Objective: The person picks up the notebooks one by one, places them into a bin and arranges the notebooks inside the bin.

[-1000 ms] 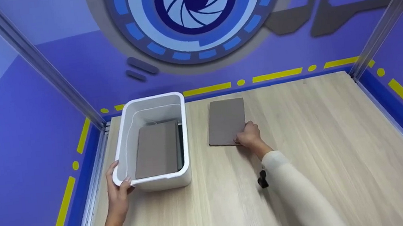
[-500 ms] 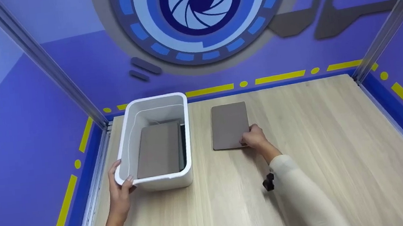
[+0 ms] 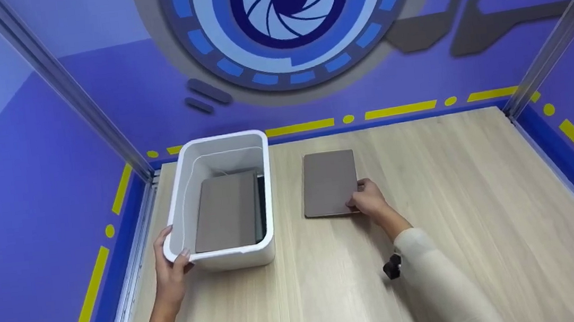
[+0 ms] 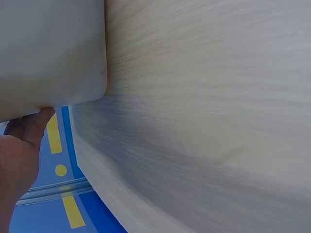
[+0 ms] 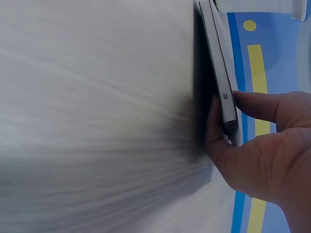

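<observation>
A brown-grey notebook (image 3: 327, 180) lies over the wooden table, to the right of a white plastic bin (image 3: 239, 262). My right hand (image 3: 370, 200) pinches its near right corner. In the right wrist view the pale page edges of the notebook (image 5: 221, 68) show between thumb and fingers of the right hand (image 5: 262, 150), with dark shadow beneath its tilted side. My left hand (image 3: 169, 285) grips the rim at the bin's near left corner. Inside the bin, a second brown-grey notebook (image 3: 225, 210) lies on top of darker flat items (image 3: 260, 206).
A pale wooden table (image 3: 473, 205) spreads to the right and in front of the bin. Blue-purple printed walls (image 3: 110, 99) enclose it at the back and sides, with metal rails (image 3: 547, 48) at the corners. The bin stands near the back left corner.
The right hand has drawn the notebook slightly toward the front of the table. The left hand keeps its grip on the bin, and the head view has shifted a little.
</observation>
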`<state>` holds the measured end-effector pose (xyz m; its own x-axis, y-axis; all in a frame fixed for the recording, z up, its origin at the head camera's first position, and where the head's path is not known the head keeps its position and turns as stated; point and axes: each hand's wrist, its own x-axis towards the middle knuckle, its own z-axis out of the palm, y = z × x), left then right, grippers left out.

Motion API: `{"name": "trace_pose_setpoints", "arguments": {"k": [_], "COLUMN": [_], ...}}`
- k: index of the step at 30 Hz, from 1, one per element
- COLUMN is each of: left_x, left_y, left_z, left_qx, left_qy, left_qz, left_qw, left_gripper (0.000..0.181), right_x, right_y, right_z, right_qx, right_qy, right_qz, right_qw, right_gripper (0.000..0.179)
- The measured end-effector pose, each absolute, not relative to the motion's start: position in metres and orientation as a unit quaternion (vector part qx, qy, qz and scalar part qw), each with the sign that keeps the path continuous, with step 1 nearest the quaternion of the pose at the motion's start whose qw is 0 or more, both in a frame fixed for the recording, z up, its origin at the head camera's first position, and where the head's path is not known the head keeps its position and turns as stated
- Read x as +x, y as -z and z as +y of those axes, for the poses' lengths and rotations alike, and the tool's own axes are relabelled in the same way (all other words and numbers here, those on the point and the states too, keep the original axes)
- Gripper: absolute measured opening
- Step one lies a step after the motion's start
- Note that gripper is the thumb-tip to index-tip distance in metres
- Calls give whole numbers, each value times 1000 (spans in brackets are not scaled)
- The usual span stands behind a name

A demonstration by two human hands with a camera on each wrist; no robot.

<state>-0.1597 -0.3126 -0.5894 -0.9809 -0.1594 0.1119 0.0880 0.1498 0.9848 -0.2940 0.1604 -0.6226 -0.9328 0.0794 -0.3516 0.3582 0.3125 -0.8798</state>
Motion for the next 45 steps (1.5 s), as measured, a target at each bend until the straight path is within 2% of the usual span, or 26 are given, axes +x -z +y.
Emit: {"name": "trace_pose_setpoints", "arguments": {"k": [9, 16, 22, 29, 37, 45], "left_x": [-161, -161, -161, -158, -157, -159], "left_y": [590, 592, 594, 592, 589, 587], "left_z": [-308, -307, -307, -309, -313, -312], "left_qx": [21, 19, 18, 26, 21, 20], "left_qy": [642, 650, 655, 646, 648, 636], "left_qz": [-760, -753, -749, -756, -755, -766], "left_qw": [98, 102, 101, 103, 98, 97], "left_gripper": [65, 65, 66, 66, 66, 66], "right_x": [-292, -292, -291, -286, -283, -281], "right_y": [621, 617, 613, 615, 623, 621], "right_z": [165, 167, 170, 169, 169, 169], "right_qx": [129, 130, 137, 124, 110, 115], "right_qy": [628, 644, 678, 677, 584, 609], "right_qz": [760, 745, 711, 715, 799, 780], "right_qw": [111, 115, 128, 121, 93, 92], "right_gripper": [88, 90, 87, 85, 81, 79]}}
